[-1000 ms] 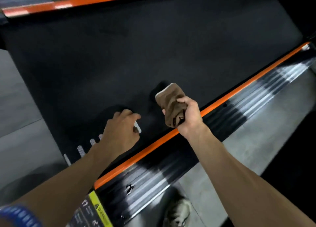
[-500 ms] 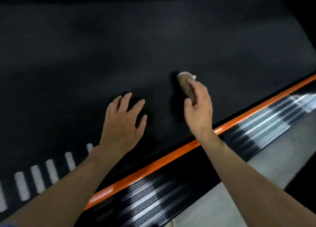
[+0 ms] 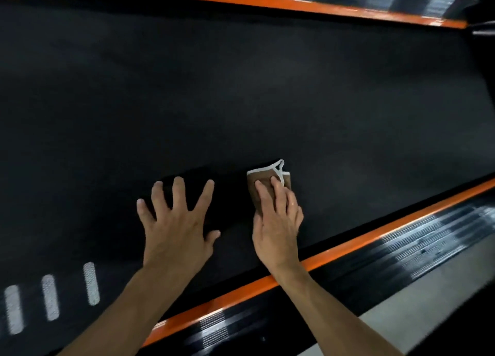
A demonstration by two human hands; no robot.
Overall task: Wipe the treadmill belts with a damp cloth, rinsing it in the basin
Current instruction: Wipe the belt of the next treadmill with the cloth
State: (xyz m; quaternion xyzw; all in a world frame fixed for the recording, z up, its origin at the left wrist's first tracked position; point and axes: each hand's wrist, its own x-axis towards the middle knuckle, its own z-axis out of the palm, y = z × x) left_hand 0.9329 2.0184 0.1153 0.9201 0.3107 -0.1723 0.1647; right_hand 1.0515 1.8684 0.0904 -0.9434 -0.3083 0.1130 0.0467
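Note:
The black treadmill belt (image 3: 241, 93) fills most of the head view. A folded brown cloth (image 3: 258, 188) with a white edge and loop lies flat on it, right of centre. My right hand (image 3: 276, 221) presses down on the cloth with straight fingers, covering its near half. To the left, my left hand (image 3: 176, 221) rests flat on the bare belt with its fingers spread, holding nothing.
Orange strips run along both sides of the belt, one near (image 3: 348, 251) and one far (image 3: 267, 0). A black ribbed side rail (image 3: 401, 251) lies beyond the near strip, with grey floor (image 3: 428, 307) at the lower right. White dashes (image 3: 49, 296) mark the belt at lower left.
My right hand went from gripping the bunched cloth above the belt to pressing it flat. My left hand opened and spread on the belt. The view shifted forward over the belt.

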